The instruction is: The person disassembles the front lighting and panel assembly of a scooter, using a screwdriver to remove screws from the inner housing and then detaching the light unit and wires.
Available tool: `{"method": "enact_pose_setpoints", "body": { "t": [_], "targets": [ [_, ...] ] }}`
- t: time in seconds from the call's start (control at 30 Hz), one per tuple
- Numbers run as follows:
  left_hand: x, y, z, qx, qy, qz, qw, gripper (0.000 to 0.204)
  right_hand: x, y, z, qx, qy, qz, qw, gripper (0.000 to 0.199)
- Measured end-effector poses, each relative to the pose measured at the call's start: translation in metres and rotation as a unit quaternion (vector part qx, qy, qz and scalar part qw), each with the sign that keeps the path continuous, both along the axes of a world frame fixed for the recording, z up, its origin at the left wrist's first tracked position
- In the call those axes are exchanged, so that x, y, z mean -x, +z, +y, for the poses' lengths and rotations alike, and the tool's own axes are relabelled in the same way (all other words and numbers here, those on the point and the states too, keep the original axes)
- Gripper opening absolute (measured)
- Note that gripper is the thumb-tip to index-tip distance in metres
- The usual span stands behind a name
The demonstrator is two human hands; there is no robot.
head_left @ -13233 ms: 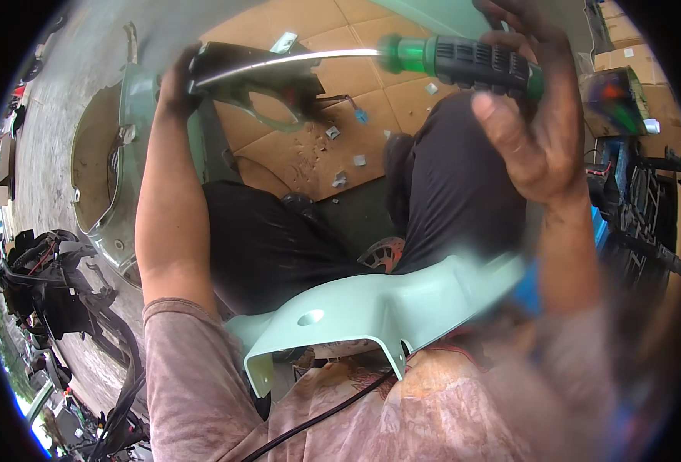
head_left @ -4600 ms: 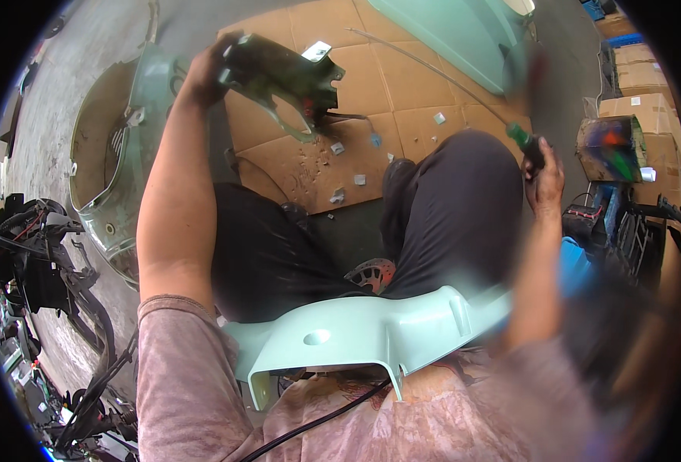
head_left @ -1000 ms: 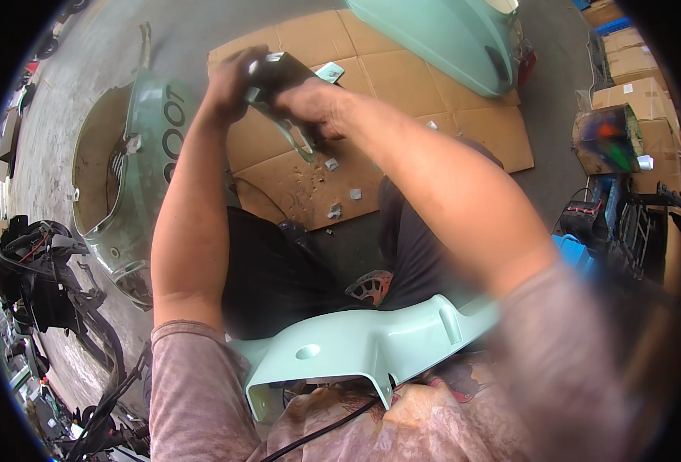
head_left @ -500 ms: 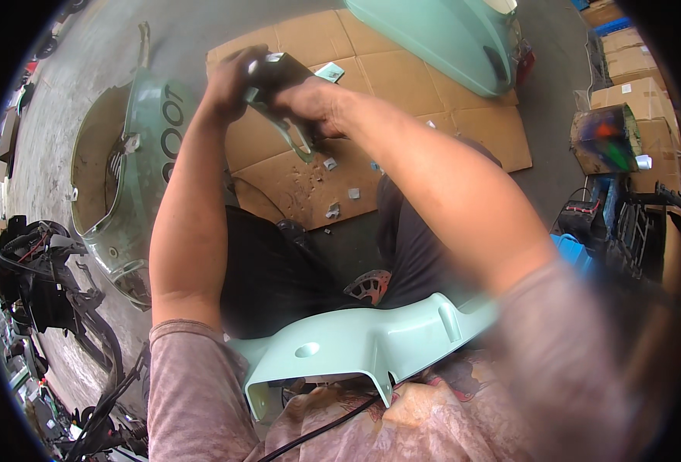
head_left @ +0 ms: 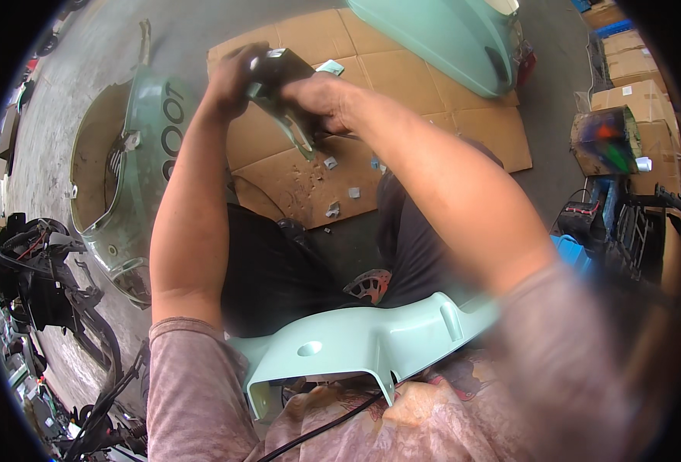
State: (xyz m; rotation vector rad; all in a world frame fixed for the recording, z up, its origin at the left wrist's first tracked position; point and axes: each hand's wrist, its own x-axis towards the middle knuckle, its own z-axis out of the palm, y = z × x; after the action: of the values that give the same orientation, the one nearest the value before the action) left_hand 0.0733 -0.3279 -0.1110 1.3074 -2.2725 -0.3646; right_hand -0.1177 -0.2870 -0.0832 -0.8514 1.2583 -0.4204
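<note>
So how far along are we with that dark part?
Done: nothing visibly finished. In hand: both hands, left hand and right hand, grip the dark part above the cardboard. Left: the mint panel rests on the lap, and small clips lie loose.

Both hands are raised together over the flattened cardboard, and the open room lies beneath and beyond them, where only a few small scraps dot the sheet. To the left a mint-green body panel walls off that side, with a tangle of black parts further left. A large mint-green shell blocks the far edge, stacked boxes crowd the right, and a mint-green cover on the lap closes the near side.
</note>
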Motion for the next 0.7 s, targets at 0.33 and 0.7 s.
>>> {"method": "enact_pose_setpoints", "body": {
  "t": [0.33,0.7],
  "targets": [
    [0.011,0.002,0.007,0.042,0.011,0.020,0.999,0.037,-0.004,-0.008,-0.001,0.084,-0.116,-0.187,0.972,0.012],
    [0.024,-0.002,0.004,0.011,0.025,0.047,0.999,0.030,-0.007,-0.007,-0.004,0.074,-0.217,-0.209,0.950,0.021]
  ]
}}
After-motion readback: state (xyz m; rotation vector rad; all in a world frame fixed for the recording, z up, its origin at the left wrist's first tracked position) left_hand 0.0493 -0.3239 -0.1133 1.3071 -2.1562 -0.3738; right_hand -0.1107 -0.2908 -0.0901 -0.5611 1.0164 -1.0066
